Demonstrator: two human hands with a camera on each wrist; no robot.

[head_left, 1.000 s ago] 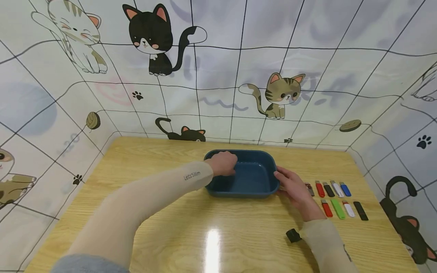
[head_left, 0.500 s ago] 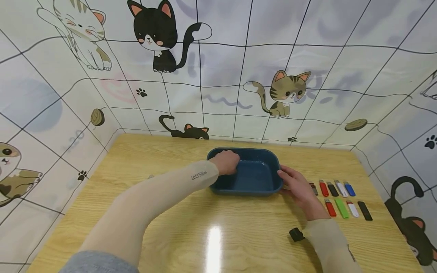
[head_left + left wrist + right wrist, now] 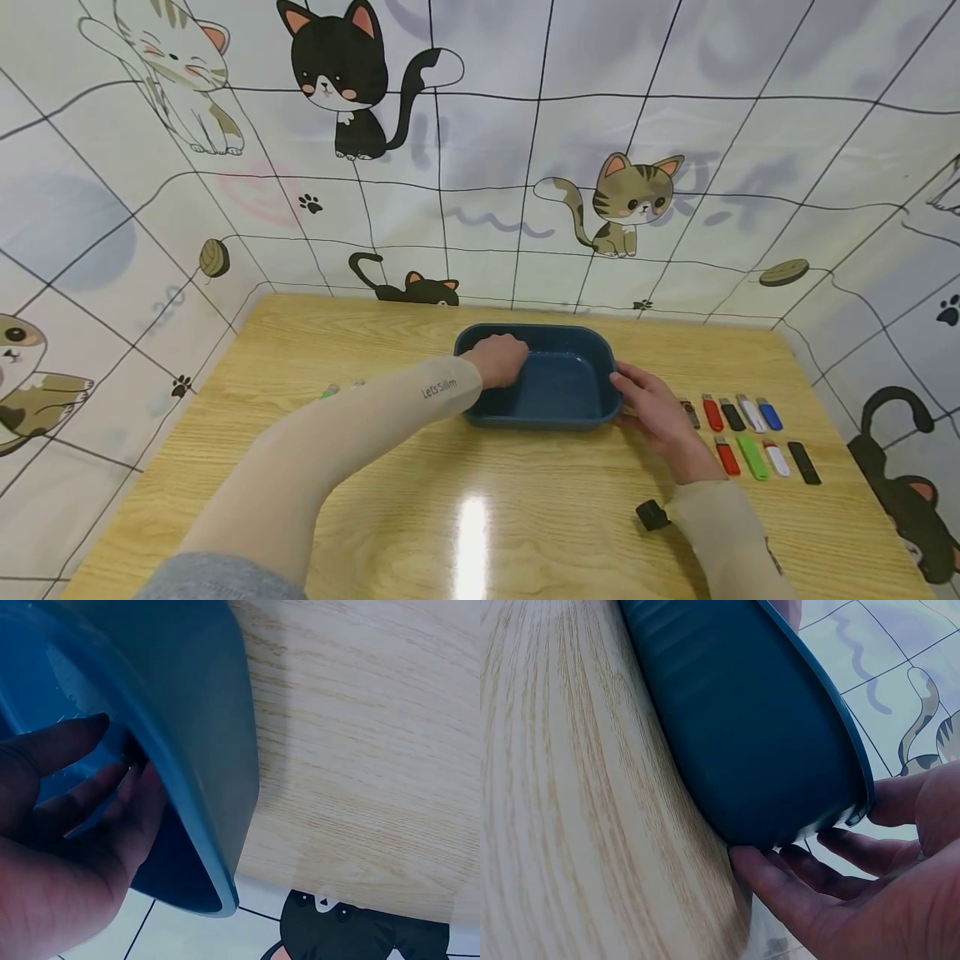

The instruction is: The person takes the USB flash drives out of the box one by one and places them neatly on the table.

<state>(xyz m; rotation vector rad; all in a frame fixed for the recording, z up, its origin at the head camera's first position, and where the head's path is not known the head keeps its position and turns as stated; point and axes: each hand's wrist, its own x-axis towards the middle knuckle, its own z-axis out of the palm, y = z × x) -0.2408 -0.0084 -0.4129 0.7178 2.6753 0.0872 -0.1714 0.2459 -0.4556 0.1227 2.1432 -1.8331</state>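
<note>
A blue plastic basin (image 3: 566, 387) stands on the table. My left hand (image 3: 498, 360) reaches down into its left part. In the left wrist view, the thumb (image 3: 71, 742) and the fingertips stand apart, and a small dark object (image 3: 133, 750) shows right at the fingertips by the wall; its kind is unclear. At the opposite end, my right hand (image 3: 652, 408) holds the basin. The right wrist view shows that thumb at the rim and the fingers (image 3: 780, 881) along the lower end of the wall.
Two rows of USB flash drives, including a red one (image 3: 712, 412) and a green one (image 3: 752, 457), lie on the wooden table (image 3: 420, 533) at the right. Behind the left forearm a green tip (image 3: 330, 390) shows. A small black block (image 3: 652, 515) is beside the right sleeve.
The whole head view has shifted slightly. A green tip has come into sight behind the left forearm. Both hands have kept their places at the basin.
</note>
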